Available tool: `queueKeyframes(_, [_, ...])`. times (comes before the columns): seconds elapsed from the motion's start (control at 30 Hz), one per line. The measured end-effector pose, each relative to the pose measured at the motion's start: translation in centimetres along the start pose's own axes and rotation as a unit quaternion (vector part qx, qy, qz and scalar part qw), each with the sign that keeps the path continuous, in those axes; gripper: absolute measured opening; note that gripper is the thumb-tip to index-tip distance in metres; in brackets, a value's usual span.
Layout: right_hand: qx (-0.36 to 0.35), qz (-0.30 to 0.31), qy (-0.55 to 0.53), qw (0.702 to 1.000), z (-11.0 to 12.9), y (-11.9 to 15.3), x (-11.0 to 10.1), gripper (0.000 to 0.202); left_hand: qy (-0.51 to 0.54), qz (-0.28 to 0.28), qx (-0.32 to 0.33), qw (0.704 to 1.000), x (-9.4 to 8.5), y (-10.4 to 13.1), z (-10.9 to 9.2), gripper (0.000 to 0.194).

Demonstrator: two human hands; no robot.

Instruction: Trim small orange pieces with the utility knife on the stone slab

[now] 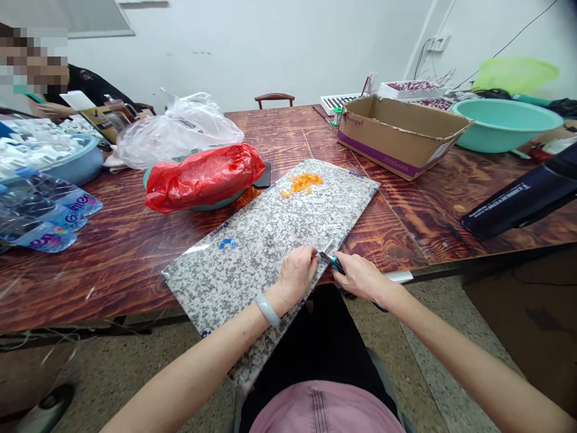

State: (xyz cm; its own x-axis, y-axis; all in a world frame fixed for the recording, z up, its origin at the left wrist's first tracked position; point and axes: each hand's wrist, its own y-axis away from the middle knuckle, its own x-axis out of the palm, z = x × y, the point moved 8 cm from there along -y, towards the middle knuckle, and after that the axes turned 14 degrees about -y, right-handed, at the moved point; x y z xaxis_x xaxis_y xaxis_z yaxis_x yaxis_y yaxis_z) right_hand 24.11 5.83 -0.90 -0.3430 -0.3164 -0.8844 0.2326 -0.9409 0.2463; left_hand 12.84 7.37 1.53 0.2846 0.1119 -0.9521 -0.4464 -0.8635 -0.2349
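Observation:
My right hand [363,278] grips a pair of scissors [336,263] with dark and blue handles, its blades pointing left toward my other hand. The fingers of my left hand [297,272] are pinched together close to the blades. Whatever they pinch is too small to make out. Both hands are over the near right edge of a grey speckled slab [252,270] lying on the table. A scatter of small orange pieces [303,183] rests on its far part, and a few blue pieces [228,243] lie toward its left.
A red plastic bag [205,177] covers a bowl beyond the slab. Behind it sits a white plastic bag [180,132]. Water bottles [45,210] lie at left. A cardboard box [396,135], a green basin [507,123] and a dark cylinder [523,192] occupy the right. Another person [94,90] sits far left.

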Motion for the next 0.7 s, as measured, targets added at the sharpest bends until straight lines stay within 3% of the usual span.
queueKeyframes(0.3, [0.033,0.002,0.042,0.999,1.0,0.5,-0.3,0.02,0.0,0.023,-0.008,1.0,0.1,-0.1,0.0,0.008])
queueKeyframes(0.7, [0.087,0.041,0.052,0.994,0.7,0.1,0.7,0.018,-0.033,0.091,0.027,0.995,-0.7,0.5,0.5,0.011])
